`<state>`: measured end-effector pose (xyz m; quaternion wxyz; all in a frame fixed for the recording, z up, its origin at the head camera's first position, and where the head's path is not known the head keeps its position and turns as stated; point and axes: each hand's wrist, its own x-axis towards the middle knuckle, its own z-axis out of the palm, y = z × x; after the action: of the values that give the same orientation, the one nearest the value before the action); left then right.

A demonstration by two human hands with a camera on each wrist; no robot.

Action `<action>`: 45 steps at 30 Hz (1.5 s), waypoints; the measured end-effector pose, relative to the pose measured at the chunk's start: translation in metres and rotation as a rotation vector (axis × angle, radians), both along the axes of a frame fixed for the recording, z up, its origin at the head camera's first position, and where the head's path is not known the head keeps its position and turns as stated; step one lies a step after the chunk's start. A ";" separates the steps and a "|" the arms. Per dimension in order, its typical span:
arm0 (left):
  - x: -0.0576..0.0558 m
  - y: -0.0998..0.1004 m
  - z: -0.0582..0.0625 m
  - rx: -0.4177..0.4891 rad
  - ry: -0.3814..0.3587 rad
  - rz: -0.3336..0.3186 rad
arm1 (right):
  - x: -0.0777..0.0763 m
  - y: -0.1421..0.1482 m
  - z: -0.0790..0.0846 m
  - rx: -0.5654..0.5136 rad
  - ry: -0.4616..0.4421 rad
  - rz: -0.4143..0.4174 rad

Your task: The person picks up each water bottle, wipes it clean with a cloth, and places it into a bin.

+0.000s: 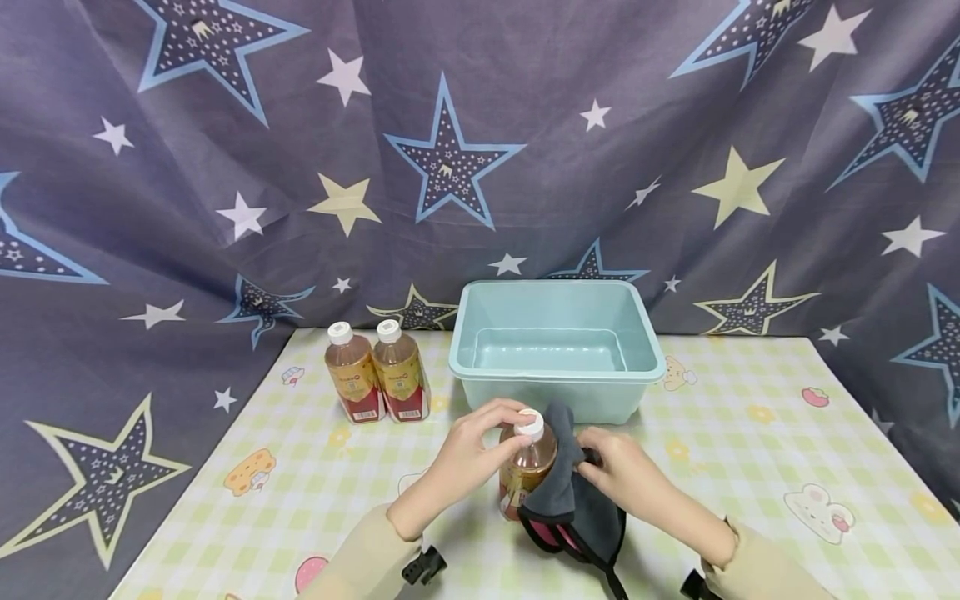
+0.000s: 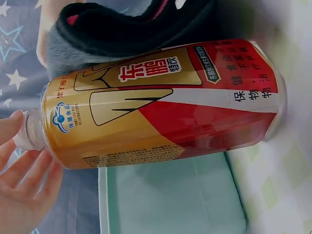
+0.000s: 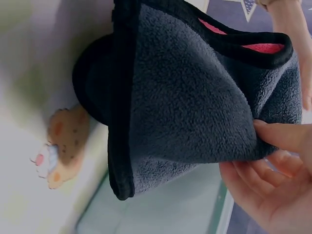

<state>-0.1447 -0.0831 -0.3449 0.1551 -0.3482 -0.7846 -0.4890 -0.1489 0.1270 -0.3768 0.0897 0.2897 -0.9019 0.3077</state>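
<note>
Left hand (image 1: 468, 450) gripped the bottle (image 1: 527, 467) by its cap — slick, probably heavy — while right hand (image 1: 626, 475) pinched the soft cloth (image 1: 577, 500).

bottle (image 1: 527, 471) – lower right side hidden by grey cloth (image 1: 573, 500) | cap (image 1: 530, 423) – partly under left hand (image 1: 468, 454)

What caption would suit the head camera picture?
Left hand grips a tea bottle's white cap; right hand holds a grey fleece cloth against it.
</note>
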 end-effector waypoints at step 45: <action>-0.001 0.000 0.001 -0.001 0.020 -0.005 | -0.003 -0.001 -0.017 0.064 -0.041 0.009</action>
<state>-0.1454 -0.0831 -0.3436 0.1616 -0.3554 -0.7823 -0.4854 -0.1515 0.1264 -0.3936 0.0604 0.2901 -0.9116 0.2849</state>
